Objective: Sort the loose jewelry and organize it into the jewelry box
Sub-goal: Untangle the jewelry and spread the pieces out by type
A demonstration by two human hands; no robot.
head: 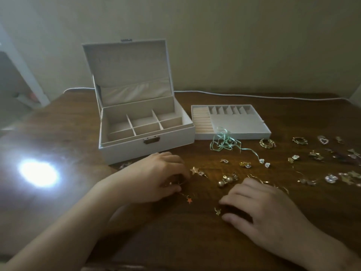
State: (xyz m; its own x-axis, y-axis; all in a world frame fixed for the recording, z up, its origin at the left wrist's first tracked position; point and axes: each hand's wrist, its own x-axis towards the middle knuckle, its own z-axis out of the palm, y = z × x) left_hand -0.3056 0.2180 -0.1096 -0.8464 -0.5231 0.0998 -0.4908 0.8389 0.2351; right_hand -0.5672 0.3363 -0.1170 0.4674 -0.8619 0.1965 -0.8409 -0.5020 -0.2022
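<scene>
White padded jewelry box [144, 147] open on glossy wooden table [175, 241], tray [240, 132] beside it, gold earrings [227, 179] scattered right, left hand [162, 177] pinching small piece, right hand [259, 204] loosely curled, grip unclear, green ribbon [224, 142] tangled.

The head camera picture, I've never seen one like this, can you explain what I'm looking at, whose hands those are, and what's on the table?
There is no machine here. A person wears a camera on the head, so you look forward and down at their own two bare hands.

On the wooden table stands a white jewelry box with its lid up and its compartments showing nothing inside. Beside it, on its right, lies its removable tray. In front of the tray are a tangled green ribbon and scattered gold earrings and charms.

The left hand curls its fingers round some small jewelry. The right hand rests on the table, fingers bent over a small gold piece.
</scene>
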